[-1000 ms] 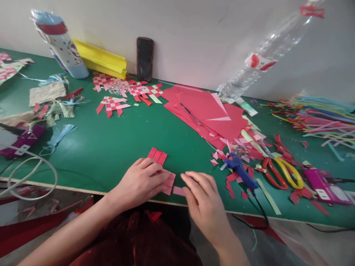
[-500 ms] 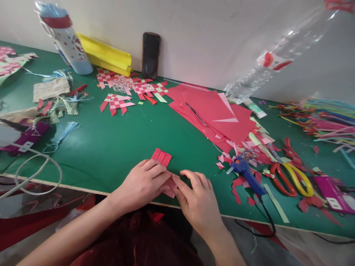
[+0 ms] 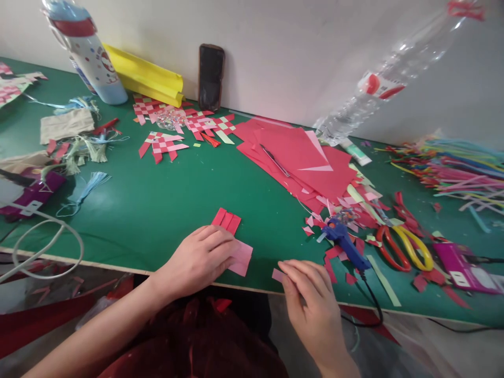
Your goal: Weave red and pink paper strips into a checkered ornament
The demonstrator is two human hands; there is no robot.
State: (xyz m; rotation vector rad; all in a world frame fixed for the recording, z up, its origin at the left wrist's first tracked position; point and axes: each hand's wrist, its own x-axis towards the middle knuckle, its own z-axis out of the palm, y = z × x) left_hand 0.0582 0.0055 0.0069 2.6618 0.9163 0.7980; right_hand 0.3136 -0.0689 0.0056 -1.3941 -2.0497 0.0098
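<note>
At the table's near edge, my left hand lies over a piece of paper, its fingers pressed together. Pink paper sticks out on the right of that hand, and red paper strips lying side by side show beyond its knuckles. How the pink and red parts join is hidden under the fingers. A little to the right, my right hand pinches a small pink paper strip between thumb and fingertips, apart from the larger piece.
Right of my hands are a blue glue gun, scissors and paper scraps. Red paper sheets with a pen lie behind. Woven paper pieces, a phone, a drinking bottle and a plastic bottle are farther back.
My right hand has moved right and toward me, away from my left hand, with a small pink strip in its fingers. More of the pink paper by my left hand now shows.
</note>
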